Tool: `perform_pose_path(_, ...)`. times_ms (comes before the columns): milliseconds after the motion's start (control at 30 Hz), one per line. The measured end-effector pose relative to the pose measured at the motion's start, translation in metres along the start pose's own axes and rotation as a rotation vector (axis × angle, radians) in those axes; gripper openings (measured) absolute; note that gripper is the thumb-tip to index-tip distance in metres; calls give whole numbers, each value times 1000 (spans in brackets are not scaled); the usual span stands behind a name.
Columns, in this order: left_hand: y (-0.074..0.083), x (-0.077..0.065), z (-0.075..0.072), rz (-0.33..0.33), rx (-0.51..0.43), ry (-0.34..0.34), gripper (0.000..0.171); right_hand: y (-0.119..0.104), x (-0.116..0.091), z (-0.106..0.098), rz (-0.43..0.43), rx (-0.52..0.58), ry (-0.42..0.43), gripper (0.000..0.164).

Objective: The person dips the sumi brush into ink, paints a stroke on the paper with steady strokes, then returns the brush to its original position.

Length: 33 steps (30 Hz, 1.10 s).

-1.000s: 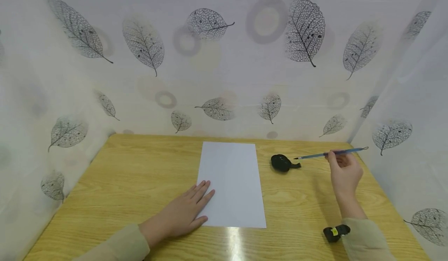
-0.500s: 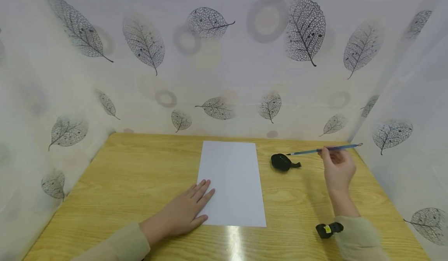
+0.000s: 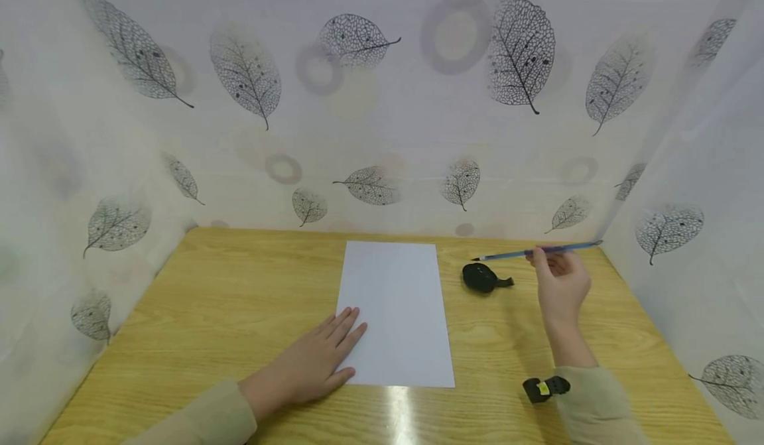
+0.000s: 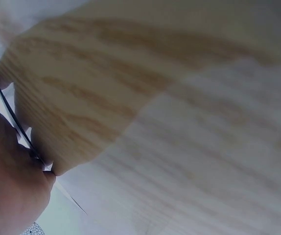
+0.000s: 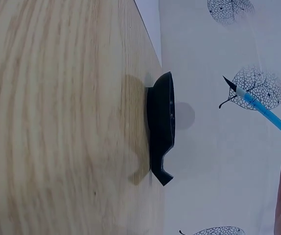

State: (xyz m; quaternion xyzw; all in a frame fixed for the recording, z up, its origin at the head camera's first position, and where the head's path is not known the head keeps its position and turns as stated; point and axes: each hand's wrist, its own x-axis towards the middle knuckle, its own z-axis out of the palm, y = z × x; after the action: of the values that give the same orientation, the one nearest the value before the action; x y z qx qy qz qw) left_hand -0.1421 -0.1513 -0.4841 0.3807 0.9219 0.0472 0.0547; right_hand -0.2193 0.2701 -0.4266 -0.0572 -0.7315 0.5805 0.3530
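Note:
A white sheet of paper (image 3: pixel 396 299) lies on the wooden table. My left hand (image 3: pixel 316 359) rests flat on its lower left edge, fingers spread; in the left wrist view the hand (image 4: pixel 13 181) shows at the left side. With my right hand (image 3: pixel 561 286) I pinch a blue writing brush (image 3: pixel 507 255) near its middle, held almost level, its dark tip pointing left. Below the tip sits a small black dish with a short handle (image 3: pixel 479 278), right of the paper. In the right wrist view the brush (image 5: pixel 268 112) is raised clear of the dish (image 5: pixel 160 112).
The yellow wooden table (image 3: pixel 239 286) is enclosed at the back and sides by a pale curtain (image 3: pixel 394 127) printed with leaves. A black wrist camera (image 3: pixel 544 388) is worn at the right sleeve (image 3: pixel 597 402).
My right hand has moved left with the brush, carrying its tip from right of the black dish to above its far left edge. The left hand and the paper stay put.

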Motion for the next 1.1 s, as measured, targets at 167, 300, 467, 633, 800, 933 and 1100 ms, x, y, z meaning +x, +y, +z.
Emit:
perform_pose_path(167, -1, 0, 2, 1, 13, 7, 70, -6, -3, 6, 7, 19, -5, 13)
perform_pose_path(300, -2, 0, 4, 6, 13, 14, 71, -9, -5, 10, 1, 36, -11, 11)
perform_pose_path(467, -3, -1, 6, 34, 3, 61, 71, -12, -9, 15, -4, 59, -22, 10)
perform_pose_path(633, -1, -2, 3, 40, -5, 77, 71, -15, -12, 20, 14, 67, -35, 14)
perform_pose_path(800, 1, -2, 0, 29, 20, 57, 69, -18, -14, 26, 21, 111, -38, 13)
perform_pose_path(933, 1, -1, 0, 13, 14, 26, 69, -20, -16, 32, 11, 162, -38, 12)
perform_pose_path(1100, 1, -1, -1, -2, -9, -1, 70, -22, -19, 42, 10, 205, -46, 8)
